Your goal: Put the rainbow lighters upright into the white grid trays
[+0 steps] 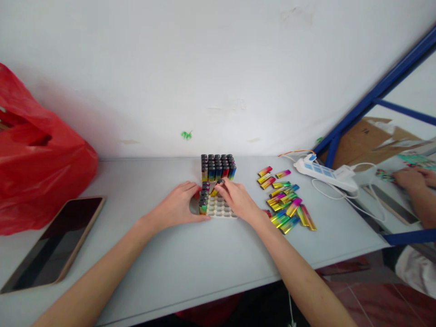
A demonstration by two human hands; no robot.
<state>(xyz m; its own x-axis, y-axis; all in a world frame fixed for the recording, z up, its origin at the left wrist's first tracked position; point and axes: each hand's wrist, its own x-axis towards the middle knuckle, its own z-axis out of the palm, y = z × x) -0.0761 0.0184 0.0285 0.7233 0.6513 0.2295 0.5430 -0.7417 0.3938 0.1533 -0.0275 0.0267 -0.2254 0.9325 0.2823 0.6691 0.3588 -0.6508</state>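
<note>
A white tray (221, 207) with rows of oval holes lies on the table in front of me. My left hand (182, 204) curves round its left end, thumb along the front corner and fingers behind, gripping it. Along that left side stands a row of lighters (203, 204) with black tops and shiny, colour-fading bodies. Between the fingertips of my right hand (236, 195) is a tilted lighter (214, 190), gold low down and black on top, over the holes beside that row. My right hand hides the tray's right part.
Behind the tray stands a block of upright lighters (218, 167). Loose lighters (286, 200) lie piled on the right, near a white power strip (325, 173) with cables. A phone (54, 245) and red plastic bag (44, 154) occupy the left. Beyond a blue frame (378, 93) another person's hands (413, 177) show.
</note>
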